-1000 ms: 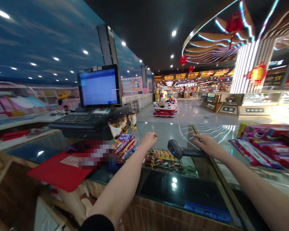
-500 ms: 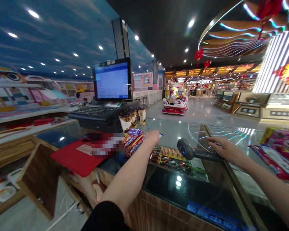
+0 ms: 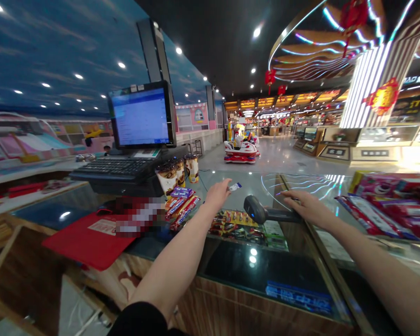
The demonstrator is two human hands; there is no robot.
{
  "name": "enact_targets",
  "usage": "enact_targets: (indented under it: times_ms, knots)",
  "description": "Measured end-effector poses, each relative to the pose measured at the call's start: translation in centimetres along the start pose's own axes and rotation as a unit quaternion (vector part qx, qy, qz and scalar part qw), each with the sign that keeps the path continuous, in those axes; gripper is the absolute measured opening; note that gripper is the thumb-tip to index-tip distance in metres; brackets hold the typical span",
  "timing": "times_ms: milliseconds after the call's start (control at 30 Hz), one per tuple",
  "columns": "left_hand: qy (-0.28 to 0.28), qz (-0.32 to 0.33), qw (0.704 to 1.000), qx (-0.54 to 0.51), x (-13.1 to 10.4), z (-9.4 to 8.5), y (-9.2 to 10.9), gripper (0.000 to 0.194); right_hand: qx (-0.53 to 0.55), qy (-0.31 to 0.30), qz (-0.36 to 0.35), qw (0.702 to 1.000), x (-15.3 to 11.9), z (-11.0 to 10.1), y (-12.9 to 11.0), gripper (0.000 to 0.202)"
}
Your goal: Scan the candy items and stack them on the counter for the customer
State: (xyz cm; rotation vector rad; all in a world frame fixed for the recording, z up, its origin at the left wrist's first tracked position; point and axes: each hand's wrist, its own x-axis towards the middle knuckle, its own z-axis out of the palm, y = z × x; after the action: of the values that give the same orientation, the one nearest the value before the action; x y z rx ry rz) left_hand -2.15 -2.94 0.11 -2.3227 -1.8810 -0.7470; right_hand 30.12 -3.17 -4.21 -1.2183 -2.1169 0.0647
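Observation:
My left hand (image 3: 218,195) is raised over the glass counter with its fingers pinched on a small blue-and-white packet (image 3: 235,187); only the packet's end shows. A black barcode scanner (image 3: 255,210) lies on the counter, its head toward the left. Over the scanner's handle end is my right hand (image 3: 306,207), its fingers stretched out and apart; whether they touch the handle I cannot tell. Several candy rolls in orange, red and purple wrappers (image 3: 182,207) lie to the left of my left forearm.
A monitor (image 3: 140,116) and a keyboard (image 3: 115,167) stand at the left, with lidded snack cups (image 3: 192,168) beside them. A red mat (image 3: 87,249) lies in front. Colourful snack packs (image 3: 388,210) sit at the right. Beyond the counter (image 3: 241,254) is a ride-on toy (image 3: 241,151).
The view has turned to the right. The packet in my left hand shows more plainly now. My right hand has come slightly closer to the scanner.

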Motion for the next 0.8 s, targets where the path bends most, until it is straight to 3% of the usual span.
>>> enact_targets:
  times_ms: [267,500,633,800]
  knots:
    - [0.100,0.160,0.981,0.048,0.0,-0.6,3.9,0.050,0.106,0.054,0.061,0.991,1.1,-0.7,-3.6,0.035]
    - [0.137,0.286,0.944,0.091,-1.1,-0.7,7.3,0.050,0.257,0.070,0.078,0.961,2.0,-0.2,-6.4,0.038]
    - [0.135,0.312,0.936,0.094,-1.7,-0.7,8.7,0.048,0.307,0.076,0.106,0.943,1.9,-0.1,-6.4,0.039]
    - [0.104,0.283,0.953,0.042,-1.6,-0.5,8.8,0.048,0.360,0.092,0.118,0.921,1.9,-0.3,-5.8,0.042]
